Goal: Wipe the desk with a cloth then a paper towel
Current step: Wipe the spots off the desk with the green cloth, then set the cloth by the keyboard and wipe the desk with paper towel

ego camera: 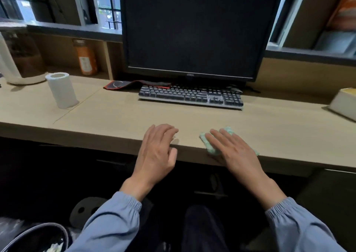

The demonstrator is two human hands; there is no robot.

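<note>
A pale green cloth [211,148] lies at the front edge of the light wooden desk [115,116], pressed flat under my right hand [233,151], whose fingers are spread over it. My left hand [157,151] rests beside it at the desk's edge, fingers slightly curled and holding nothing. A white paper towel roll [61,90] stands upright at the left of the desk, well away from both hands.
A black keyboard [190,96] sits in front of a dark monitor [196,30]. A folded red-trimmed mouse pad [134,84] lies behind the keyboard's left end. A white appliance [11,64] stands far left, a thick book [344,103] far right, a bin [38,238] on the floor below.
</note>
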